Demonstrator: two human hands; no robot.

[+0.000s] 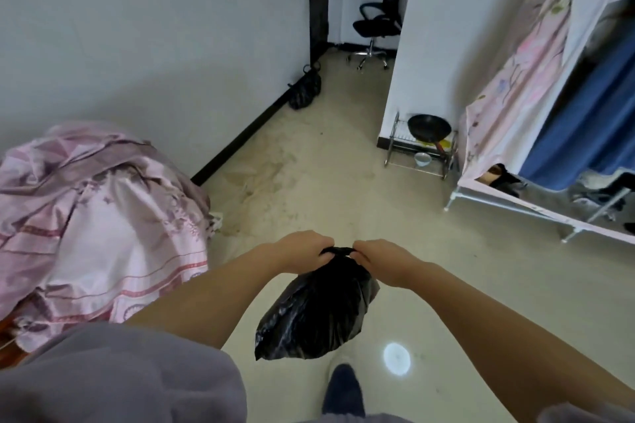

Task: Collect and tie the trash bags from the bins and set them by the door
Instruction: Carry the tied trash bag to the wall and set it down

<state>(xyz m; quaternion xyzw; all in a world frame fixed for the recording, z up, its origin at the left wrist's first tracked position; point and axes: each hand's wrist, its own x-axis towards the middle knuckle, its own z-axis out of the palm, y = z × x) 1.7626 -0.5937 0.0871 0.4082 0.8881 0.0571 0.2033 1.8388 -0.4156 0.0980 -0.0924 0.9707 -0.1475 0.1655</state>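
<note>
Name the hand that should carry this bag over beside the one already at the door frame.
Left, probably. Both hands grip the neck of the black bag, but the left hand is on the side of the tied bag by the wall; the right hand isn't.

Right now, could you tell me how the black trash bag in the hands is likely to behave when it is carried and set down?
The black trash bag will probably stay floppy: its film is creased and it sags below the left hand and right hand. It seems fairly light, since it hangs from pinched top ends alone. Set down, it would likely slump rather than stand.
</note>
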